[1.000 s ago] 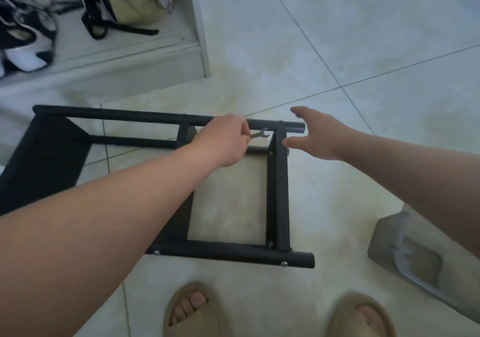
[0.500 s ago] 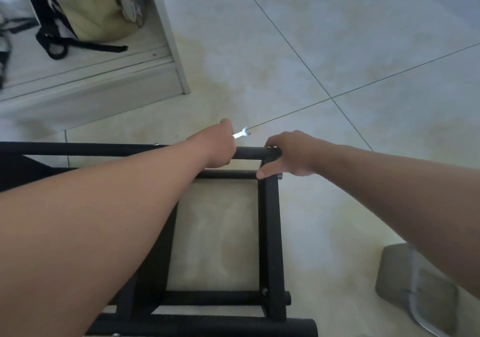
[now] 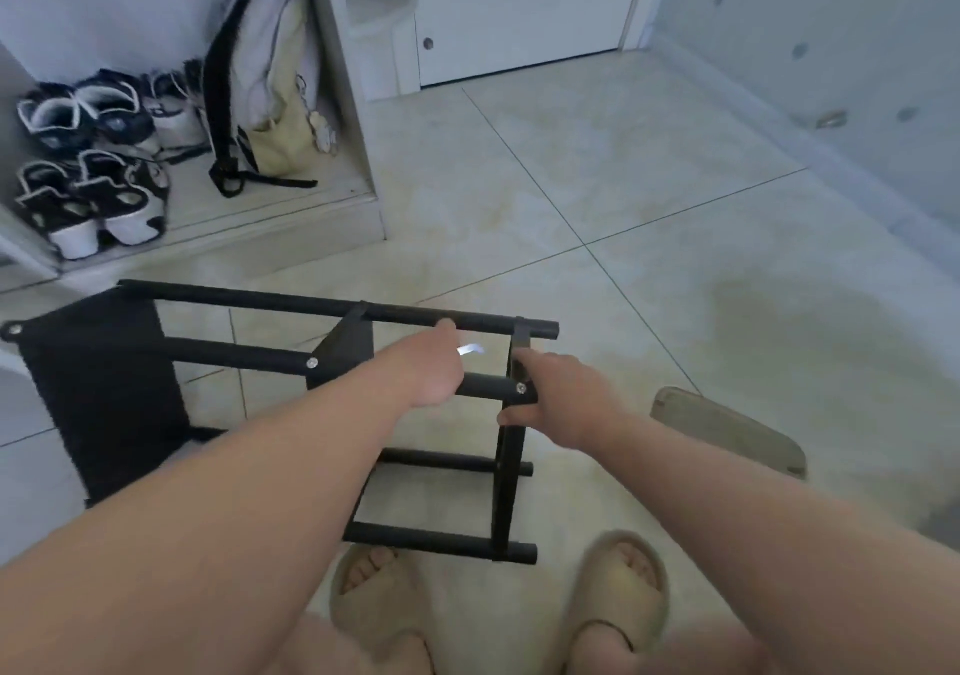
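A black metal rack frame with round bars and a black fabric panel lies on the tiled floor in front of me. My left hand holds a small silver wrench, its tip blurred, just above a middle crossbar. My right hand grips the frame's right upright post near a screw at the bar joint, thumb below and fingers wrapped over it.
My feet in beige slippers stand just behind the frame. A grey slab-like object lies on the floor to the right. A low open shelf with shoes and a hanging bag sits at the back left. A white door is behind.
The view has tilted up, showing more of the room. My right hand slid down from the top bar's end to the upright post. My left hand with the wrench dropped below the top bar.
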`<control>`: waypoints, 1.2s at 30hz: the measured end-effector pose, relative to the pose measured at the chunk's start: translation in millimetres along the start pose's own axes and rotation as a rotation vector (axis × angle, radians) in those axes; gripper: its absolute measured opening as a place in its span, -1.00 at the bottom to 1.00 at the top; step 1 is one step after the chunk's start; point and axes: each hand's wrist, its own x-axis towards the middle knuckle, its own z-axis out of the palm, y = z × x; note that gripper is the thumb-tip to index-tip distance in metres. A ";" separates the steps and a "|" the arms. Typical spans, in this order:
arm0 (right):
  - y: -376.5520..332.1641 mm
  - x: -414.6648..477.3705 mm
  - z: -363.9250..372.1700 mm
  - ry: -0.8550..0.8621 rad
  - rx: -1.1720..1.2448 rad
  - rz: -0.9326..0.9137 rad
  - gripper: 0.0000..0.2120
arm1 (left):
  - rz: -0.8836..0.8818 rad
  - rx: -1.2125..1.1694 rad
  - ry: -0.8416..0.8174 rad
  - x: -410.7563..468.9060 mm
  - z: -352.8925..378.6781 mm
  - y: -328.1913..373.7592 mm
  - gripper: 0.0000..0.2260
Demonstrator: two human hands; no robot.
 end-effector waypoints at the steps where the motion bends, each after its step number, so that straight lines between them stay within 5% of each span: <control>1: -3.0 -21.5 9.3 0.014 0.013 0.005 -0.51 | -0.014 -0.001 -0.015 -20.3 12.0 0.2 -0.80; 11: -29.9 -158.0 83.9 -0.015 -0.064 0.049 -0.15 | -0.124 -0.101 0.141 -158.2 114.3 0.6 -0.88; 22: -49.5 -219.3 102.9 -0.164 0.009 0.161 -0.25 | -0.120 -0.058 0.037 -206.7 155.0 -2.8 -0.88; 28: -47.9 -222.9 94.8 -0.150 -0.320 0.164 0.39 | -0.124 -0.064 -0.023 -211.7 157.5 -5.7 -0.84; 36: -48.0 -214.1 95.8 -0.218 -0.504 0.041 0.55 | -0.117 -0.055 -0.092 -216.4 155.4 -11.3 -0.93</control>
